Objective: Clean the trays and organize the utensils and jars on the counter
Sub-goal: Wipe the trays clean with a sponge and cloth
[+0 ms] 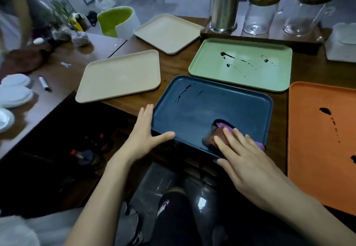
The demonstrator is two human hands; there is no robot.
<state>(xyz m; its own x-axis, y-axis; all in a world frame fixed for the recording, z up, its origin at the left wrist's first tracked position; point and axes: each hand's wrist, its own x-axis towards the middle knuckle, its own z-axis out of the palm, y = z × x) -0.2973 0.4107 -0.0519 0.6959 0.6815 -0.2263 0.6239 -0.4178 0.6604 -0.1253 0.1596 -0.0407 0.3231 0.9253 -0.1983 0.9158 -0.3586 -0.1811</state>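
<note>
1. Directly under your right hand (244,155) lies the cloth (215,136) — a purple and brownish wad in the near right corner of the blue tray (202,107).
2. That hand lies flat on the cloth, fingers straight and slightly spread, pressing down; no finger curls round it.
3. Your left hand (144,132) braces the same tray at its near left corner, fingers straight along the left rim and thumb stretched wide along the near rim.
4. Beyond your left fingertips, a dark streak (182,92) marks the tray's far left part, well apart from the cloth.
5. Past both hands sits the green tray (212,66), spattered dark; just right of your right hand is the orange tray (308,130), also stained.
6. Beyond your left hand lie the near beige tray (119,76) and the far beige tray (167,32) — farthest off stand a steel canister (224,7), the left glass jar (260,14) and the right glass jar (306,12).
</note>
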